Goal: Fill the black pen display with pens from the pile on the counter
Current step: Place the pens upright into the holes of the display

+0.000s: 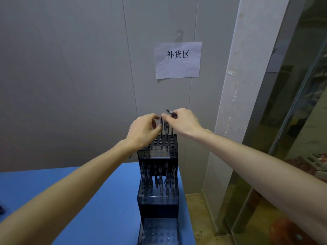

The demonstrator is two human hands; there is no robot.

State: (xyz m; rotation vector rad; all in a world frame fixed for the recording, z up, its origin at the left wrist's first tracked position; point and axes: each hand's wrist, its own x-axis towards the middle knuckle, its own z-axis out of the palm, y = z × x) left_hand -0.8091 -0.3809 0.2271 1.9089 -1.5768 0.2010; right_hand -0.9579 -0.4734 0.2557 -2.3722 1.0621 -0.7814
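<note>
On the blue counter (53,183) the black pen display (158,206) stands at six o'clock, and over its top tier my left hand (143,131) pinches one upright pen (161,124) while my right hand (184,122) grips several pens (171,113).

Dim, flat indoor light; wide-angle warp at edges, slight motion blur w/ soft detail.

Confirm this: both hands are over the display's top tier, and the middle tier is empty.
Wrong on one point. The head view shows both hands, left and right, over the display's top tier, but the middle tier holds several pens.
</note>
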